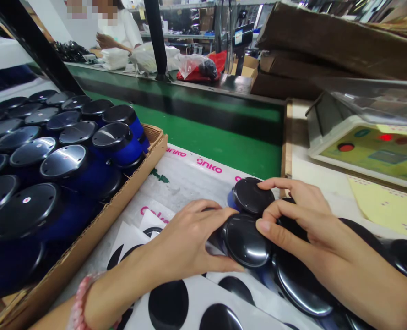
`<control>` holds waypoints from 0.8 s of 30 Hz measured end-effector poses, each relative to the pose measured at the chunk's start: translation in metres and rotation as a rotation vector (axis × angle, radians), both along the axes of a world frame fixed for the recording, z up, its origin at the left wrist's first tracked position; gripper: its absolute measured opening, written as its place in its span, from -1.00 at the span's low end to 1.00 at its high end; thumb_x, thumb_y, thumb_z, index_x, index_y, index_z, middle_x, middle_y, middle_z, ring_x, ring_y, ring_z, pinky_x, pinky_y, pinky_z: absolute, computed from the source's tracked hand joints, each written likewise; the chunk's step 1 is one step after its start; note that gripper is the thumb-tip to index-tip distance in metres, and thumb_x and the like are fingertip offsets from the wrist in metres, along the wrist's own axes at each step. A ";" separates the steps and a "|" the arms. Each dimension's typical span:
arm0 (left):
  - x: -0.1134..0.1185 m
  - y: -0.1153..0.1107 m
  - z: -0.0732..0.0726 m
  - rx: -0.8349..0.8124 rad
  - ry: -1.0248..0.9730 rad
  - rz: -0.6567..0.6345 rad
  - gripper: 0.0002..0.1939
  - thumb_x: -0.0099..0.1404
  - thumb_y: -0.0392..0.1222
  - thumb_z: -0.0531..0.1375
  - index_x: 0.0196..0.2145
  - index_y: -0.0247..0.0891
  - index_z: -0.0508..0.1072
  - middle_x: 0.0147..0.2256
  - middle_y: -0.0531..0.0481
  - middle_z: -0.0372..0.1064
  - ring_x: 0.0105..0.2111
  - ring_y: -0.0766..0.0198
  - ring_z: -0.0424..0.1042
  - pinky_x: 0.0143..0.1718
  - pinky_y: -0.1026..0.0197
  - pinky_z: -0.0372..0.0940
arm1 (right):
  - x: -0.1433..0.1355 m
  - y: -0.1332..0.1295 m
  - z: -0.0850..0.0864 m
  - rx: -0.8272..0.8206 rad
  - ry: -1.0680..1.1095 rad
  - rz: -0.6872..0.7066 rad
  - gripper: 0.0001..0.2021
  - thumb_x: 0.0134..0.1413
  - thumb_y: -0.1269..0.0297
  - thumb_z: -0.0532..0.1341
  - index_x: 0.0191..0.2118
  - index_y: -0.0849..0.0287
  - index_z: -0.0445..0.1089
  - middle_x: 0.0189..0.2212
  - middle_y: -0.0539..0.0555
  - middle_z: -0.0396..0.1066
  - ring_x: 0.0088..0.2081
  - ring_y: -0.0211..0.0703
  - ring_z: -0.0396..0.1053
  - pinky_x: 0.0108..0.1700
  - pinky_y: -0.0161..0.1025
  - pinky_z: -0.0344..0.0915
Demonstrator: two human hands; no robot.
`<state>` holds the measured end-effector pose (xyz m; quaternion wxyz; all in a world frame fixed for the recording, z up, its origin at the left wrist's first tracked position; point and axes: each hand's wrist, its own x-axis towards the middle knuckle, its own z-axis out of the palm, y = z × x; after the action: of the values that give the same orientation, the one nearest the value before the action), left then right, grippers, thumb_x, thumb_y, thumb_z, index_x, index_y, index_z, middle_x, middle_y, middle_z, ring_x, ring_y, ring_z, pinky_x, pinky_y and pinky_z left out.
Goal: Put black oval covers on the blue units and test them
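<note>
Hands, left [186, 243] and right [302, 220], clasped a glossy black disc [246, 240] over packaging [203, 167] (pink "anko" lettering).

Blue bodies under the black discs [246, 240], hidden beneath both hands; co-worker's face blurred.

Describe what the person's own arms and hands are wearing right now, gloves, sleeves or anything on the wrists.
Both hands are bare, with no gloves. The left hand has a pink beaded bracelet around its wrist, and no sleeve shows on that forearm. The right hand and its forearm are also bare; no ring or watch is visible.
</note>
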<state>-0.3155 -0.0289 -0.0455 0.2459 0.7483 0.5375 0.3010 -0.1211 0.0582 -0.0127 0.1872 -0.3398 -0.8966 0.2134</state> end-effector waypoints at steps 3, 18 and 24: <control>0.000 0.000 0.000 -0.008 -0.008 0.004 -0.41 0.10 0.00 0.32 0.05 -0.18 0.28 -0.10 0.01 0.41 0.01 0.14 0.27 0.06 0.10 0.21 | 0.000 -0.002 0.000 0.021 -0.001 -0.009 -0.74 0.19 0.09 0.05 -0.45 0.06 0.30 0.01 0.09 0.19 0.04 0.15 0.16 -0.12 0.17 0.25; 0.000 0.000 -0.001 0.004 0.018 0.010 -0.43 0.11 0.04 0.30 0.03 -0.18 0.29 -0.11 0.00 0.41 -0.01 0.14 0.28 0.04 0.10 0.22 | 0.001 -0.005 -0.006 0.044 -0.034 -0.012 -0.79 0.22 0.16 0.02 -0.43 0.08 0.22 0.02 0.10 0.15 0.04 0.11 0.12 -0.06 0.16 0.18; 0.000 -0.001 0.000 -0.008 0.042 0.013 -0.40 0.09 0.05 0.32 0.03 -0.18 0.28 -0.10 -0.03 0.38 -0.03 0.12 0.29 0.04 0.08 0.22 | -0.001 -0.008 0.001 0.193 -0.050 0.112 -0.81 0.21 0.29 0.03 -0.44 0.12 0.21 -0.04 0.16 0.22 0.08 0.12 0.09 -0.08 0.10 0.17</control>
<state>-0.3152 -0.0298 -0.0451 0.2358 0.7500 0.5484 0.2847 -0.1216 0.0502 -0.0114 0.1842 -0.2748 -0.9350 0.1276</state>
